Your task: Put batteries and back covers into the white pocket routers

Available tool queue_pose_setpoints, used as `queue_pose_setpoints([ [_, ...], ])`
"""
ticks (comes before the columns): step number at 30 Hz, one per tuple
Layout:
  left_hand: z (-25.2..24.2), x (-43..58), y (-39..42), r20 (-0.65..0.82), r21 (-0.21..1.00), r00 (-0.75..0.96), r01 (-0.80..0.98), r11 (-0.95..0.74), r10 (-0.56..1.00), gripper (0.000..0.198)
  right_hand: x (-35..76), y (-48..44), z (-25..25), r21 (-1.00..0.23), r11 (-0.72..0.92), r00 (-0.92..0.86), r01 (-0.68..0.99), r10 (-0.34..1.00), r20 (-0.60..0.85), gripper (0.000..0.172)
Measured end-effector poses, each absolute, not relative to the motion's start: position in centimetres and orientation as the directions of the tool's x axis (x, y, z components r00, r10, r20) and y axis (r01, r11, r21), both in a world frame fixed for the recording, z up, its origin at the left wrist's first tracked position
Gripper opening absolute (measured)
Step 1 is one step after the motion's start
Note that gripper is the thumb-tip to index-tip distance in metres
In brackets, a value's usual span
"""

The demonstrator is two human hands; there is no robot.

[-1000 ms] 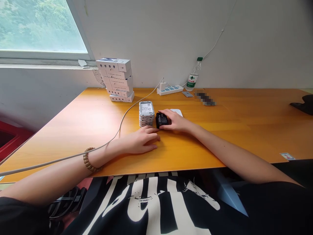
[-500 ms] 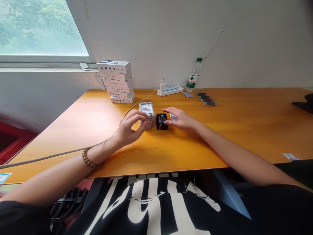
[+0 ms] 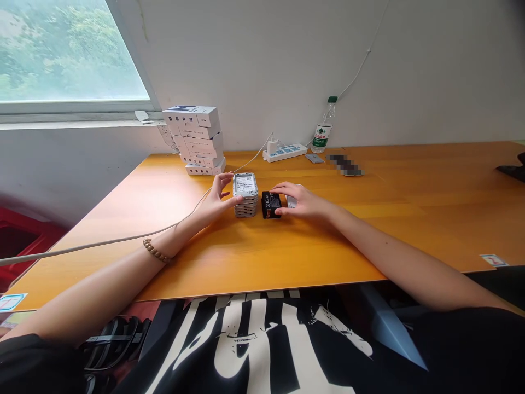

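Note:
My left hand (image 3: pixel 219 200) is at the left side of a stack of several pale, rounded-corner device shells (image 3: pixel 246 189); its thumb touches the front corner and its fingers lie at the back corner. A printed label shows inside the top shell. Just right of it stands a stack of black battery packs (image 3: pixel 270 205), with "3000" printed on the side. My right hand (image 3: pixel 297 200) straddles the batteries' right side, thumb at the front and fingertips over the back top. A white item (image 3: pixel 292 201), partly hidden, lies under the right palm; its kind is unclear.
White boxes (image 3: pixel 200 145) are piled at the back left. A cable (image 3: pixel 123 239) runs across my left forearm to a charger in the power strip (image 3: pixel 285 152). A water bottle (image 3: pixel 322 131), a small grey card-like item (image 3: pixel 314 158) and a partly pixelated flat item (image 3: pixel 346 165) stand or lie farther right.
My left hand has moved back and left from in front of the device stack, spread its fingers and come against the stack's left side. The right hand stays at the batteries.

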State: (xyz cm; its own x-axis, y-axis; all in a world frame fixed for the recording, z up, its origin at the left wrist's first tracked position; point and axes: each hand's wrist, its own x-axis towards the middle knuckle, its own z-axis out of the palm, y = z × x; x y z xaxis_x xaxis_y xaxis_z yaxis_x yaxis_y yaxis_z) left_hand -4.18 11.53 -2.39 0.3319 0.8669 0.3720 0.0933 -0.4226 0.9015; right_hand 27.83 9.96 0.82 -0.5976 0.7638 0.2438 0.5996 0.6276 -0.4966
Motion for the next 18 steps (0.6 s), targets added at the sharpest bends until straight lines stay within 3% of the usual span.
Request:
queue_pose_setpoints([
  [13, -1.9, -4.2, 11.4, 0.446, 0.849, 0.327, 0.141, -0.51, 0.833, 0.067, 27.6, 9.8, 0.8, -0.471, 0.626, -0.592, 0.622, 0.769, 0.24, 0.065],
  [18, -1.1, -4.1, 10.2, 0.59, 0.725, 0.353, 0.165, -0.669, 0.726, 0.072, 27.6, 9.9, 0.7, -0.47, 0.633, -0.59, 0.616, 0.765, 0.258, 0.066],
])
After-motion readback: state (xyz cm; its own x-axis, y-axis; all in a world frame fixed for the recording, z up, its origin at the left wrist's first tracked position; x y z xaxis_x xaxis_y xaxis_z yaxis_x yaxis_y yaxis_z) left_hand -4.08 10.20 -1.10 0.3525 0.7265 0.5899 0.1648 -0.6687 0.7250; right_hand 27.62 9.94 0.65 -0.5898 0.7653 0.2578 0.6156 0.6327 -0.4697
